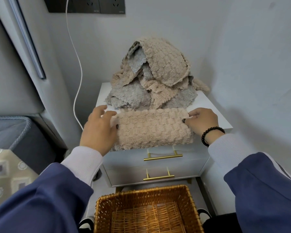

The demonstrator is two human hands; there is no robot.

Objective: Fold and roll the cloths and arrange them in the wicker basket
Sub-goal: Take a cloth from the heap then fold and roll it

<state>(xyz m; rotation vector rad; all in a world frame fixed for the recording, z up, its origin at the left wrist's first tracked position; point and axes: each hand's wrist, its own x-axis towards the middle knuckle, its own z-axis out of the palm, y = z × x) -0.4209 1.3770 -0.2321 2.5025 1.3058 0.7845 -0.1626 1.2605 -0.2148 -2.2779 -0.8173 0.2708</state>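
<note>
So I'm looking at a white nightstand point(208, 111) in a grey corner, cloth pile point(151, 78) at its back edge. Folded beige cloth point(151, 128) lies along the front edge. Left hand point(99, 128) rests on one end, fingers spread; right hand point(203, 121) pinches the other. Wicker basket point(146, 195) sits below on the floor.

left hand point(98, 130) on beige cloth point(151, 130) | right hand point(202, 121) pinching it | wicker basket point(141, 192) below

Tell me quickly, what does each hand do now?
Left hand: open, fingers resting on the beige cloth's left end.
Right hand: fingers pinch the cloth's right end.
</note>
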